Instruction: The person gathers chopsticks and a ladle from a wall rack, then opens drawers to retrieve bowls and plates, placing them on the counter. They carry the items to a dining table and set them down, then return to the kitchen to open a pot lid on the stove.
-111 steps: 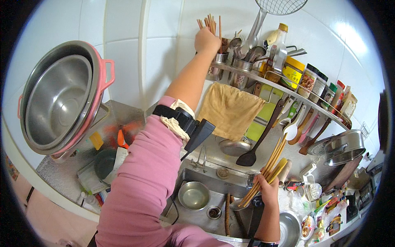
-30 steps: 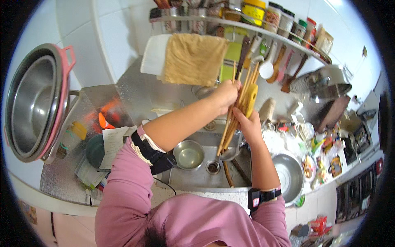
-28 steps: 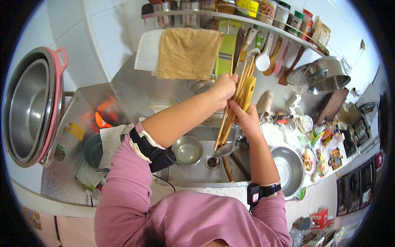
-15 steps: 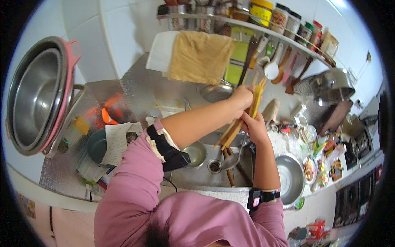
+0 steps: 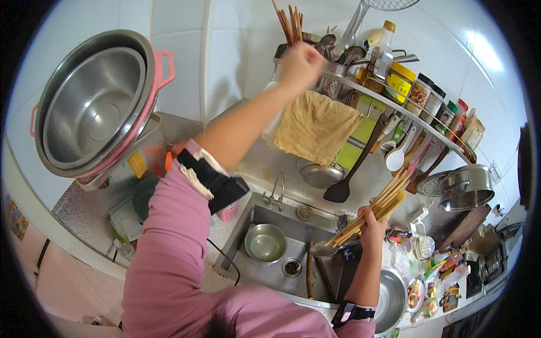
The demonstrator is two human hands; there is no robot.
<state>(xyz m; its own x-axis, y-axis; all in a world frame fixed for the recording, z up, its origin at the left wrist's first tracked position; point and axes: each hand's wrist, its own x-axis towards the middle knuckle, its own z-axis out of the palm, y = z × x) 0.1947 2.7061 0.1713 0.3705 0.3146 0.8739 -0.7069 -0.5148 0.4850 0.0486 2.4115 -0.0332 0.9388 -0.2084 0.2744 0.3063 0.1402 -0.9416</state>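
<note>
My right hand (image 5: pixel 372 226), over the right part of the sink, is closed round a bundle of light wooden chopsticks (image 5: pixel 385 200) that slants up to the right. A yellowish piece lies along the bundle. My left hand (image 5: pixel 304 65) is raised at the wall shelf, its fingers curled in and slightly blurred; what they hold, if anything, is hidden. Just behind it, darker reddish chopsticks (image 5: pixel 289 25) stand up, and next to them are metal ladles and spoons (image 5: pixel 350 55) in a holder. Below the shelf hangs a tan cloth (image 5: pixel 318 125).
The steel sink (image 5: pixel 234 248) holds a metal bowl (image 5: pixel 265 243) and two brown sticks. A faucet (image 5: pixel 276 194) rises behind it. Jars (image 5: pixel 420 93) line the shelf, with hanging utensils below. Large basins (image 5: pixel 96 107) stand at left; another basin (image 5: pixel 391 298) sits right of the sink.
My left hand has left the chopstick bundle and gone up to the utensil holder on the shelf. My right hand keeps the bundle. The view has tilted upward.
</note>
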